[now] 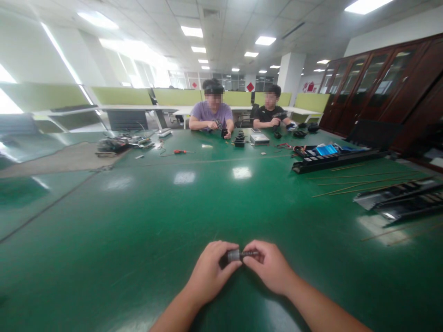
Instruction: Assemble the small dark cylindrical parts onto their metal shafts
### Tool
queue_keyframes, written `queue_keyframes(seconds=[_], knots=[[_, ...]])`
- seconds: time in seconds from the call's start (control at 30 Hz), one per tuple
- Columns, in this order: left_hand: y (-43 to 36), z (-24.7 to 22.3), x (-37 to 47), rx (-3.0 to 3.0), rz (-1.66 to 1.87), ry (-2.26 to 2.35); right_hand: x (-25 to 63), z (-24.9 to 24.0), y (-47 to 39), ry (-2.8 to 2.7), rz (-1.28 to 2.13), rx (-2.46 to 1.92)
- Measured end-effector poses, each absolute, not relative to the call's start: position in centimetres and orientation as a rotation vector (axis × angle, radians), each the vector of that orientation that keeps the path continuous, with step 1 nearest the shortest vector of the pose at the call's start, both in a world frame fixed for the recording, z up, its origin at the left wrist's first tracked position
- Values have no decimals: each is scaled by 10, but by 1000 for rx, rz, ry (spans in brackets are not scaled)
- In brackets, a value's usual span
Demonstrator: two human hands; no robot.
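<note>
Low in the middle of the head view, my left hand (pixel 209 269) is closed around a short grey metal cylinder (pixel 234 256), with thumb and fingers on its sides. My right hand (pixel 272 265) pinches a thin, dark, ridged shaft (pixel 248 253) that lies in line with the cylinder. The shaft's left end meets the cylinder's right face; I cannot tell whether the two are joined. Both parts are held roughly level above the green tabletop (pixel 166 207). My fingers cover the cylinder's left end and the shaft's right end.
Across the table sit a person in a purple shirt (pixel 212 110) and another in black (pixel 272 113), both handling dark parts. A screwdriver (pixel 183 151) lies toward the far left. Long black channels (pixel 335 159) and thin rods (pixel 360 184) lie at right; cluttered parts (pixel 121 143) lie far left.
</note>
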State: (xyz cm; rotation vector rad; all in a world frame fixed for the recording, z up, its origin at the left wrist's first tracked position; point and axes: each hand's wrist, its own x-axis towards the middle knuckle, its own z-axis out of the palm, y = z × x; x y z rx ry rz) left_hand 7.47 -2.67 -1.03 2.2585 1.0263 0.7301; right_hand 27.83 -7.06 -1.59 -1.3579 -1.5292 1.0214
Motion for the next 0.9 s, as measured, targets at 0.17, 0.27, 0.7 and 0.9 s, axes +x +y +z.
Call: queue_keyframes(seconds=[0.17, 0.27, 0.7, 0.9], knots=[[-26, -11, 75, 2252, 744, 1020, 279, -17, -71, -1538, 1016, -1371], [-26, -12, 75, 2251, 754, 1019, 279, -17, -71, -1543, 1013, -1372], [-27, -13, 73, 2251, 799, 1016, 280, -19, -71, -1510, 1053, -1340], [-26, -12, 72, 2232, 789, 1020, 280, -18, -70, -1508, 1054, -1329]])
